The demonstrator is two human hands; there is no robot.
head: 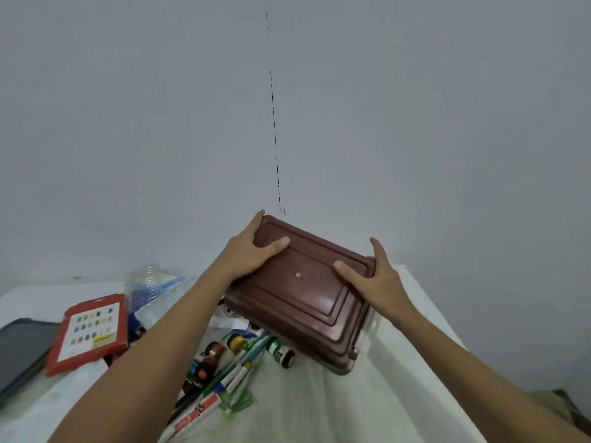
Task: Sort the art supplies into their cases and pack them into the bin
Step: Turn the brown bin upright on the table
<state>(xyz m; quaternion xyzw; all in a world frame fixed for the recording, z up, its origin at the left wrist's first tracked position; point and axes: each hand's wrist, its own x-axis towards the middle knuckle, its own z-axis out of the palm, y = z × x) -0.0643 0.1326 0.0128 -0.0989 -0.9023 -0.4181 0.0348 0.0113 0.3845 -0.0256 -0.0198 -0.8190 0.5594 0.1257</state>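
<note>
My left hand [252,251] and right hand [371,276] each grip an end of the upturned brown bin [307,302], tilted above the bench [319,404] at 12 o'clock. Rigid, smooth plastic, probably light; holding the rims seems safest.

One brown bin [307,302] at 12 o'clock, gripped by two hands: left [252,251], right [374,279]. One red box [91,332] and one dark case [19,350] at 9 o'clock. Roughly five small bottles [235,343] and several pens [236,375] at 6 o'clock; exact numbers unclear.

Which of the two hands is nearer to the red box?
Left. The left hand grips the brown bin's far-left corner, toward the red box; the right hand grips the bin's right edge, farther away.
</note>
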